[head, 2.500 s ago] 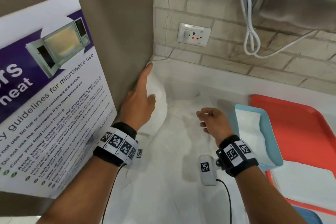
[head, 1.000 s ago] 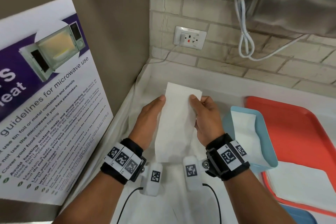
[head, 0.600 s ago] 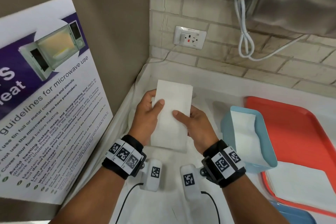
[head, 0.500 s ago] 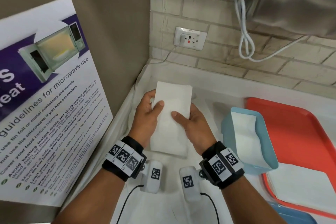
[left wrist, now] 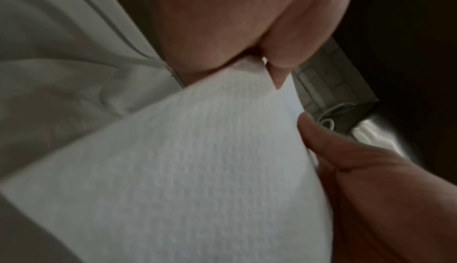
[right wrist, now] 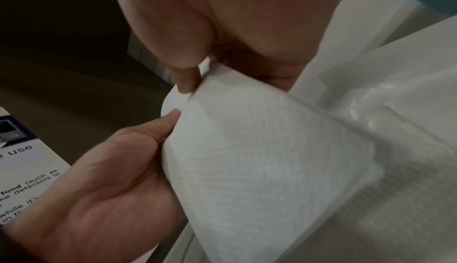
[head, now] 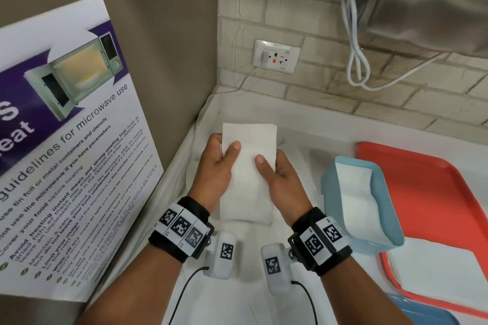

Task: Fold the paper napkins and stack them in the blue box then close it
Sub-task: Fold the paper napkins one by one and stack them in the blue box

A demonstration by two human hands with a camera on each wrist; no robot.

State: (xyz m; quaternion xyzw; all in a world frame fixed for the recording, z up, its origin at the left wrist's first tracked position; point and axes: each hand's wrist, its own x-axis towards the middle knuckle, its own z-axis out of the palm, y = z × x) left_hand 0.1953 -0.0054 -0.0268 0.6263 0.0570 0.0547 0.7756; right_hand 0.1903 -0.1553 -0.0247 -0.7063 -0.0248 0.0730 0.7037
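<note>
A white paper napkin (head: 248,174), folded into a long rectangle, is held up above the counter between both hands. My left hand (head: 219,166) grips its left edge, thumb on top and fingers behind. My right hand (head: 277,174) grips the right edge the same way. The left wrist view shows the napkin (left wrist: 188,169) filling the frame, and the right wrist view shows the napkin (right wrist: 259,159) with the left hand's palm beside it. The light blue box (head: 385,232) stands open to the right with folded napkins (head: 353,192) inside.
An orange tray (head: 435,192) lies right of the box with a white napkin sheet (head: 435,274) on it. A blue lid edge (head: 422,311) shows at bottom right. A microwave poster (head: 66,153) leans on the left wall. A socket (head: 276,55) and white cable (head: 356,60) are on the brick wall.
Both hands picked the napkin up from the counter corner and brought it together into a narrow folded rectangle. Over the last half second it has barely moved.
</note>
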